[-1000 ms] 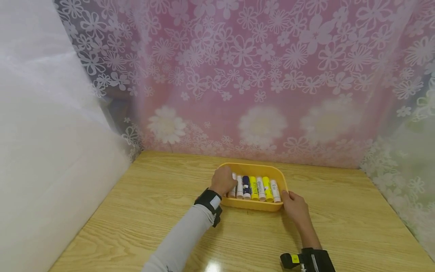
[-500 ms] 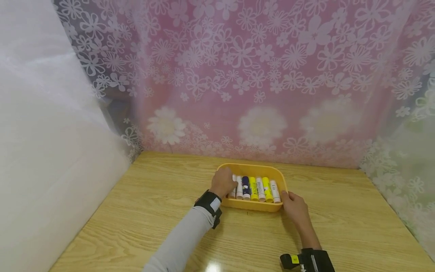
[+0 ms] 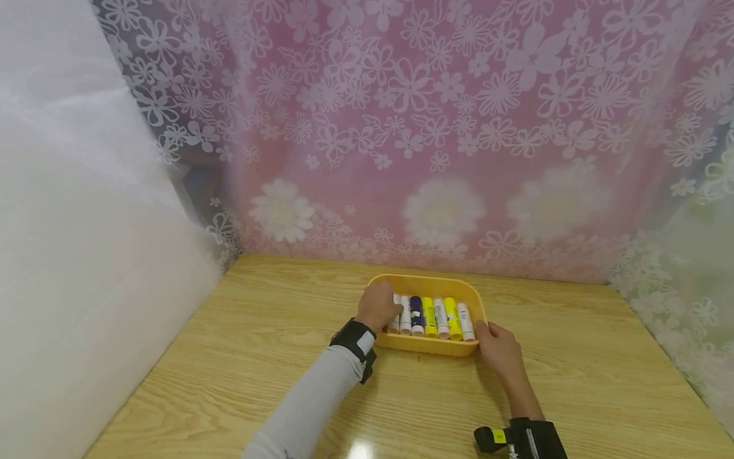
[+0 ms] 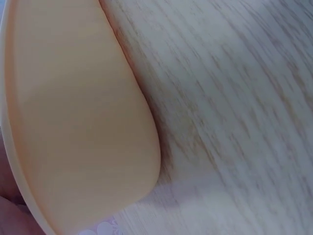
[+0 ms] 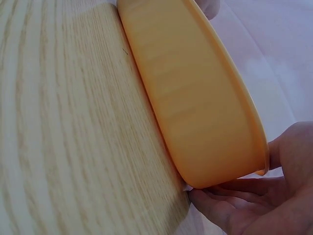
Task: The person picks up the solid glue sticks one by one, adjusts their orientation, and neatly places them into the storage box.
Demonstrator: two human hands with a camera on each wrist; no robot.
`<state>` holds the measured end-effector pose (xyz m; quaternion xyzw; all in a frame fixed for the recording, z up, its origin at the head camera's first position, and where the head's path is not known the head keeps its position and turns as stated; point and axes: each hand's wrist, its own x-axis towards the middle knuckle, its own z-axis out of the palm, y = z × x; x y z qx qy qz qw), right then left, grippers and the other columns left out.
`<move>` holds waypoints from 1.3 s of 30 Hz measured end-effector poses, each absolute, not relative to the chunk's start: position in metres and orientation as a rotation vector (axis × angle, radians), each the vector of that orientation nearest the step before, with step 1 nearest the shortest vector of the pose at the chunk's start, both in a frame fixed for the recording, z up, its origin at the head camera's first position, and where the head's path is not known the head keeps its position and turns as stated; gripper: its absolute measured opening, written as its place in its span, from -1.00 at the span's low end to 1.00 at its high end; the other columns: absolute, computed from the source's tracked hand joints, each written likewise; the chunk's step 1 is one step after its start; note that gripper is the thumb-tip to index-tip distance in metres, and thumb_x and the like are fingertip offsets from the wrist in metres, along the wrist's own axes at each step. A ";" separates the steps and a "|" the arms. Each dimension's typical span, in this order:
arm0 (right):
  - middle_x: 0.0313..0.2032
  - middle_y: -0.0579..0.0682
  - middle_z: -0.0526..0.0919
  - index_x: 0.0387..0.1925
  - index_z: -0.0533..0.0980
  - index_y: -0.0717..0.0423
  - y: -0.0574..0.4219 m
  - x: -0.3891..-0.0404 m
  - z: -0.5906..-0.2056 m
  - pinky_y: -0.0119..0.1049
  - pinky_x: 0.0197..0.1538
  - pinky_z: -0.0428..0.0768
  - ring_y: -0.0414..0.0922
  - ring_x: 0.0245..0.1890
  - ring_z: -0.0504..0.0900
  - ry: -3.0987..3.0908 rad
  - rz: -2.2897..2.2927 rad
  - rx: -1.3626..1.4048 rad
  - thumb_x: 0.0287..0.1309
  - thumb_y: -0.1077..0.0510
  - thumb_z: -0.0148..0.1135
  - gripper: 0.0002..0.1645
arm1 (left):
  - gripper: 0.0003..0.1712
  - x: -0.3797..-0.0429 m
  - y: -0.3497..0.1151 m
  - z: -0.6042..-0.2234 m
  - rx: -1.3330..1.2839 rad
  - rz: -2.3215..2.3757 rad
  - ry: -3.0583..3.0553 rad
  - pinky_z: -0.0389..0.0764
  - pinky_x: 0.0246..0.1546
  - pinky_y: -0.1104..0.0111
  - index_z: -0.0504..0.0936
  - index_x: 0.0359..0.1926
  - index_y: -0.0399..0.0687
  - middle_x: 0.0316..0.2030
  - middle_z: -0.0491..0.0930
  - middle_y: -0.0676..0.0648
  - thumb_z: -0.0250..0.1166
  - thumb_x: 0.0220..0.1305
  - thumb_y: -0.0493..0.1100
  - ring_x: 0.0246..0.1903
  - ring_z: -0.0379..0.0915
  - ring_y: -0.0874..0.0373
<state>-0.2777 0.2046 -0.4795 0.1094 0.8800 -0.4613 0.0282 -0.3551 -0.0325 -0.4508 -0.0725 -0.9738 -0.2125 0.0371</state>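
A shallow yellow plastic tray (image 3: 427,345) rests on the table, holding a row of several glue sticks: white, yellow and one dark blue glue stick (image 3: 417,315). My left hand (image 3: 376,307) reaches over the tray's left end with curled fingers, its thumb against the leftmost white glue stick (image 3: 394,322); its other fingertips are hidden. At the opposite end, my right hand (image 3: 501,350) grips the tray's corner. The right wrist view shows its thumb at the rim and its fingers (image 5: 220,208) under the corner. The left wrist view shows mostly the tray's outer wall (image 4: 88,112).
The wood-grain table (image 3: 229,357) extends around the tray on all sides. Behind it hangs a pink curtain with white flowers (image 3: 436,127). A white sheet (image 3: 86,223) closes off the left side. Both wrists wear black straps (image 3: 536,438).
Both hands stay where they were at the tray, and the glue sticks keep their row. Only a very slight shift of the whole view shows.
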 end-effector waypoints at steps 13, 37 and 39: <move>0.29 0.38 0.25 0.35 0.17 0.36 0.203 -0.277 -0.479 0.20 0.29 0.20 0.30 0.32 0.16 2.703 -1.433 0.339 0.39 -0.27 -0.35 -0.14 | -0.49 -0.353 -0.032 -0.449 -0.224 -0.643 -2.974 0.10 -0.79 0.46 0.34 -0.80 -0.07 -0.81 0.06 0.08 0.40 0.12 -0.09 -0.77 0.10 0.24; 0.27 0.37 0.30 0.34 0.21 0.34 0.203 -0.276 -0.479 0.21 0.26 0.24 0.30 0.30 0.20 2.718 -1.434 0.329 0.40 -0.24 -0.33 -0.19 | -0.52 -0.355 -0.031 -0.453 -0.213 -0.638 -2.988 0.07 -0.78 0.46 0.37 -0.79 -0.08 -0.80 0.07 0.07 0.38 0.14 -0.09 -0.77 0.10 0.24; 0.27 0.36 0.31 0.33 0.23 0.33 0.203 -0.276 -0.479 0.21 0.26 0.25 0.30 0.30 0.20 2.720 -1.438 0.326 0.40 -0.23 -0.33 -0.20 | -0.52 -0.356 -0.031 -0.454 -0.219 -0.622 -2.991 0.08 -0.79 0.46 0.38 -0.79 -0.08 -0.80 0.08 0.08 0.38 0.14 -0.09 -0.78 0.11 0.25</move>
